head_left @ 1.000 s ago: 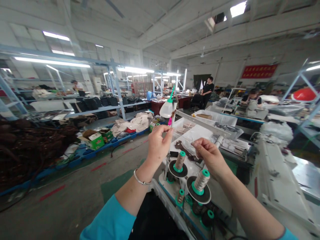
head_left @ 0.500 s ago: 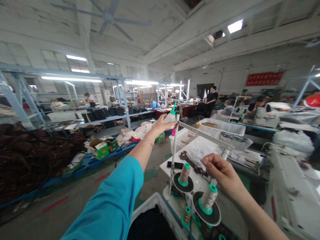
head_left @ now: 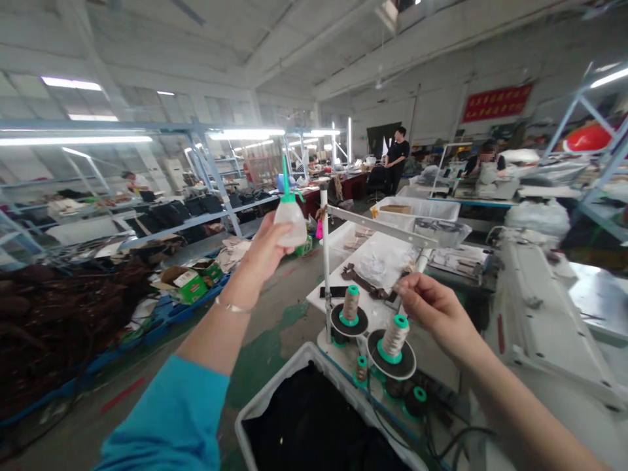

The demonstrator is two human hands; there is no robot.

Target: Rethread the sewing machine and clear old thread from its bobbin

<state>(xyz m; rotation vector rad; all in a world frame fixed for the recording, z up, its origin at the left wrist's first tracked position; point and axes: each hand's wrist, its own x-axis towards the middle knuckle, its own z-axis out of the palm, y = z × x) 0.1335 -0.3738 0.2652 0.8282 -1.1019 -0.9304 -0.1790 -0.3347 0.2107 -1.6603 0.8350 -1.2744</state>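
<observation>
My left hand (head_left: 262,255) is closed around a translucent squeeze bottle (head_left: 291,221) with a long green nozzle pointing up. It holds the bottle in the air, left of a white thread-stand post (head_left: 326,261). My right hand (head_left: 434,307) is pinched, thumb against fingertips, just above a large beige thread spool (head_left: 394,340). Whatever sits in that pinch is too fine to make out. A second beige thread spool (head_left: 350,305) stands on a black disc beside the post, with a smaller cone (head_left: 362,370) lower down.
Below is a white bin (head_left: 245,425) holding black fabric. A sewing machine (head_left: 544,314) stands at the right. Behind the spools, a white table (head_left: 333,278) carries plastic wrap and a dark phone-like slab. A metal crossbar (head_left: 377,226) spans above. Co-workers are farther off.
My left hand has drawn the bottle left, away from the post, and nearer to me. My right hand stays pinched near the spools. The view has turned right and tilted down.
</observation>
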